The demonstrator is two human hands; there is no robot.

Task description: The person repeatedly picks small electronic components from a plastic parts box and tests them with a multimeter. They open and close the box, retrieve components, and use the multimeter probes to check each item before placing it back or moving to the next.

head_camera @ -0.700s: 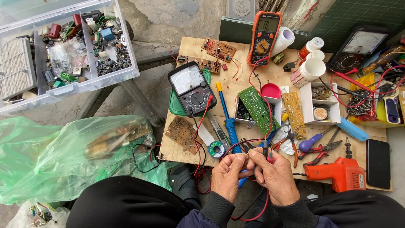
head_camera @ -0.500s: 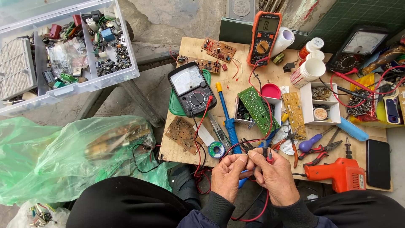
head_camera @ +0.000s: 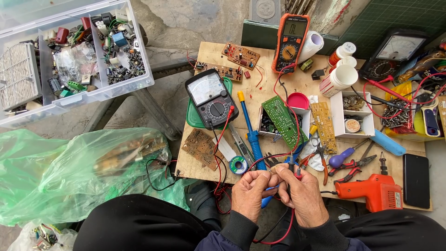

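Probes (head_camera: pixel 291 168), red and black, pinched with a tiny part between fingertips of left hand (head_camera: pixel 251 194) and right hand (head_camera: pixel 302 195), just off counter (head_camera: pixel 218 51) front edge; likely to slip, or snag looping red wire (head_camera: pixel 274 237) and drag meter (head_camera: pixel 211 98).

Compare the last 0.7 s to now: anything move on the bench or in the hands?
No visible change. The left hand and right hand stay together at the bench edge, fingers pinching the red and black meter probes. The analog black multimeter, green circuit board and orange power drill lie as before.
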